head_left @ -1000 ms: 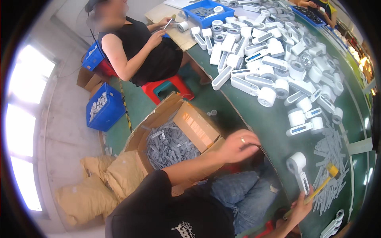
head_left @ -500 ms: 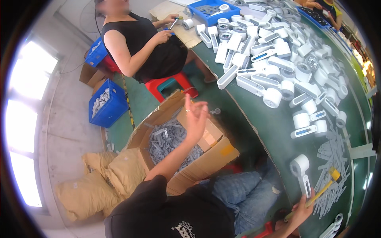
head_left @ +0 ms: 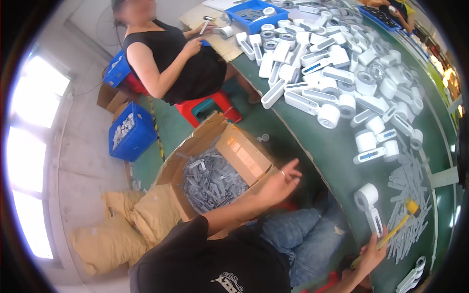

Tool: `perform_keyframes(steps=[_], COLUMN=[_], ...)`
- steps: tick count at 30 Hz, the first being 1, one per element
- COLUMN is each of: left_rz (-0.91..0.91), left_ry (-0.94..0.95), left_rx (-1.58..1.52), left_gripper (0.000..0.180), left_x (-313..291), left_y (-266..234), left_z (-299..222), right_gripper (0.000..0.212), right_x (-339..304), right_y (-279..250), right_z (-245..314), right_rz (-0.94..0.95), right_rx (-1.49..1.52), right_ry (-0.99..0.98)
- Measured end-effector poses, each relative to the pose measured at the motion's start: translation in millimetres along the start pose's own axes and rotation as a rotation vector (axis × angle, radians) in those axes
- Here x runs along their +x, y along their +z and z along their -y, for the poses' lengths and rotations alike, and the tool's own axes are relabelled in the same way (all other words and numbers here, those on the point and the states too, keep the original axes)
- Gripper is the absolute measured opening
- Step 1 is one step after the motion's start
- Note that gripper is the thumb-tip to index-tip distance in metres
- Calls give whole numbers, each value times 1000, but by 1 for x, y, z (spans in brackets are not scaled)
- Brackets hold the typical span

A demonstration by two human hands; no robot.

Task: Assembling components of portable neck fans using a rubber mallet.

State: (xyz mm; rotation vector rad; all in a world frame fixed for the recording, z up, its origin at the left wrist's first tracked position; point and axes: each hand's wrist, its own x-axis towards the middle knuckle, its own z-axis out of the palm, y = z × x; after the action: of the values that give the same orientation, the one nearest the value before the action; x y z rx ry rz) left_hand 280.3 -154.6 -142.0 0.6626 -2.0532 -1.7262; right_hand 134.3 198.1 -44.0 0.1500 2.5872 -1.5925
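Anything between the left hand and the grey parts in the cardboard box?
Nothing visible. The left hand hangs open over the box's near flap; the grey parts lie uncovered just left of it in the open cardboard box.

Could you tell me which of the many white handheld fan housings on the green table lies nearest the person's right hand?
The lone white housing lying just above the right hand, round head away from it, apart from the big pile farther up the table.
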Motion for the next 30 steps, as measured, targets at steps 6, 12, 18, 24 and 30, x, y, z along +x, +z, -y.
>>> perform_keyframes(steps=[6, 12, 18, 24, 30], left_rz=[72, 104, 288, 425, 431], left_ry=[393, 869, 969, 1092, 1080], left_rx=[223, 165, 164, 225, 192], left_gripper=[56, 53, 61, 47, 39], left_x=[-11, 38, 66, 85, 90], left_y=[0, 68, 107, 129, 138], left_z=[-23, -118, -134, -122, -112], right_gripper=[40, 41, 42, 43, 44], right_x=[5, -14, -4, -1, 3], right_y=[31, 16, 17, 17, 16], right_z=[16, 37, 12, 11, 8], right_rz=[98, -35, 47, 42, 49], right_rx=[15, 130, 100, 98, 50], right_ry=[62, 66, 6, 1, -3])
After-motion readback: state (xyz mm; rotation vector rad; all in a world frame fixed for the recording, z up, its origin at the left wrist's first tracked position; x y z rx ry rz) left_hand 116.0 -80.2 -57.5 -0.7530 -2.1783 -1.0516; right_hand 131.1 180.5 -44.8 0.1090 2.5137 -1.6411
